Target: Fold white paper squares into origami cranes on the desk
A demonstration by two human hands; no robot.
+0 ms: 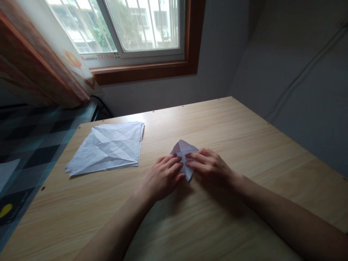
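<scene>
- Bare forearms (116,232) reach across the pale wood-grain table (244,145) to a small white folded paper shape (185,148) near its middle.
- Left hand (163,175) and right hand (210,166) lie flat, each grip spread, fingertips pressing the paper from either side; nothing is pinched.
- Judging by this, a crease is being flattened; sharpening it calls for steady pressure and aligned edges.
- A stack of creased white square sheets (108,148) lies well apart, leftward.
</scene>
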